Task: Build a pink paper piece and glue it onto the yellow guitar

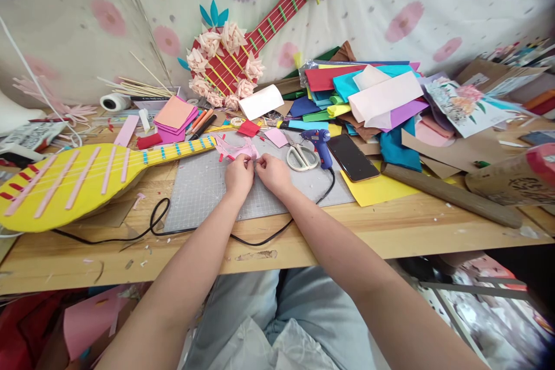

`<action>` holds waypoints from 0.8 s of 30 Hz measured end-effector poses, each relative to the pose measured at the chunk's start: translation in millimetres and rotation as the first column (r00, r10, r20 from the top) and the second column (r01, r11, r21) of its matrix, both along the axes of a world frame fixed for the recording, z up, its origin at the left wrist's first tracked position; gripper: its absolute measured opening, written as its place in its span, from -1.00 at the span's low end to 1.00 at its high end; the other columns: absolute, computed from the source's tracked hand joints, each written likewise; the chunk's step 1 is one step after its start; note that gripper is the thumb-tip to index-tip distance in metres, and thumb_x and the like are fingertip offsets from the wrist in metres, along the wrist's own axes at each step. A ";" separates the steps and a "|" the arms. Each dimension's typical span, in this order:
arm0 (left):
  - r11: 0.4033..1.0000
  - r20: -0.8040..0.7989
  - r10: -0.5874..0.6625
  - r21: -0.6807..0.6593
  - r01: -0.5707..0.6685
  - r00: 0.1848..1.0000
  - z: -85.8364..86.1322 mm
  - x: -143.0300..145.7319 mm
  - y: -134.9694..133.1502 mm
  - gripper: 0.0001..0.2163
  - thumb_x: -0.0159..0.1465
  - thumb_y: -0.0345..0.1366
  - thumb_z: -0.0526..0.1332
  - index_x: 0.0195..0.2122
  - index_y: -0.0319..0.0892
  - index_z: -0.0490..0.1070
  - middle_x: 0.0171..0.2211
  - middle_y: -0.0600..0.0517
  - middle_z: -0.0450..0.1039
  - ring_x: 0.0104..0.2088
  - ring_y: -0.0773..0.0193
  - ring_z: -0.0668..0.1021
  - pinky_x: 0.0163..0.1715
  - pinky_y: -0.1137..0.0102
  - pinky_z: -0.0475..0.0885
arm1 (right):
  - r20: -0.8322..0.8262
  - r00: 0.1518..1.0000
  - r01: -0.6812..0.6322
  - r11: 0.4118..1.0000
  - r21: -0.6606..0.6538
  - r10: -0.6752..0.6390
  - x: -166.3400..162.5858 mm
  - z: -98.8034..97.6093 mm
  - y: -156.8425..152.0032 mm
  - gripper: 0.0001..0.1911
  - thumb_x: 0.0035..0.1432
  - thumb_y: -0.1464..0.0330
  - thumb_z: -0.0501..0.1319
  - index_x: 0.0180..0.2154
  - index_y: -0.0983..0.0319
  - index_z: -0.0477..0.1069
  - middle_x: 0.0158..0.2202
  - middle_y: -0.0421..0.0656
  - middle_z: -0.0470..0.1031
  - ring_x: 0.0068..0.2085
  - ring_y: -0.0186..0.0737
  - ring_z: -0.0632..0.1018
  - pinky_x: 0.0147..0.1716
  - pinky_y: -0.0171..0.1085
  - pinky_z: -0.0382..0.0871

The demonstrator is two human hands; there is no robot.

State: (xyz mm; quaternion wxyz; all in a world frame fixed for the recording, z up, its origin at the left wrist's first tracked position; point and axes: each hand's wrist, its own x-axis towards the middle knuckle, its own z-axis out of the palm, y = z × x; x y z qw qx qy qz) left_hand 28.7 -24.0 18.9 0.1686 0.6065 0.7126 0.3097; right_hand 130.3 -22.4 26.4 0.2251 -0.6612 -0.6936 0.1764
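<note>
My left hand (238, 177) and my right hand (273, 174) meet over the grey cutting mat (208, 191), their fingertips pinched close together. Both are closed at the near edge of a crumpled pink paper piece (237, 145); what lies between the fingertips is partly hidden. This pink piece sits at the neck end of a yellow paper lute (65, 185), which bears pink and red strips, pale strings and blue frets. Right of my hands lie white-handled scissors (302, 157) and a blue glue gun (319, 144). A small pink paper square (276, 137) lies just beyond my fingers.
A black phone (353, 157) rests on yellow paper (377, 189). Behind stand a red flower-trimmed paper instrument (223, 69) and a heap of coloured sheets (385, 98). A brown tube (451, 195) lies at right. The black cord (277, 235) loops along the table's front.
</note>
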 end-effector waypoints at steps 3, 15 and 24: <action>1.000 -0.010 0.002 0.011 -0.001 1.000 -0.7 -0.1 0.0 -0.79 0.20 -0.26 0.03 -0.25 -0.16 0.41 -0.44 -0.03 0.50 -0.43 0.26 0.51 -0.40 0.41 0.30 | -0.003 1.000 0.002 1.000 0.008 -0.002 0.6 -0.1 -0.1 -0.80 0.07 0.33 0.02 -0.35 0.18 0.41 -0.35 -0.19 0.53 -0.30 -0.23 0.50 -0.35 -0.33 0.25; 1.000 -0.081 -0.027 0.009 0.028 0.996 -0.8 -0.5 -0.5 -0.77 0.21 -0.23 0.02 -0.22 -0.13 0.41 -0.43 -0.02 0.51 -0.41 0.23 0.52 -0.38 0.41 0.29 | 0.005 1.000 0.003 1.000 -0.004 -0.003 -1.3 1.5 0.9 -0.75 0.11 0.34 0.00 -0.29 0.20 0.42 -0.29 -0.13 0.53 -0.26 -0.24 0.50 -0.30 -0.33 0.27; 1.000 -0.151 -0.001 -0.005 0.001 0.988 2.6 4.1 -2.3 -0.75 0.22 -0.26 0.00 -0.21 -0.13 0.44 -0.41 -0.06 0.51 -0.37 0.16 0.52 -0.37 0.37 0.29 | -0.060 0.996 0.062 0.994 -0.086 -0.068 -6.4 4.5 7.2 -0.78 0.05 0.30 0.04 -0.37 0.19 0.43 -0.34 -0.13 0.53 -0.26 -0.18 0.52 -0.34 -0.31 0.29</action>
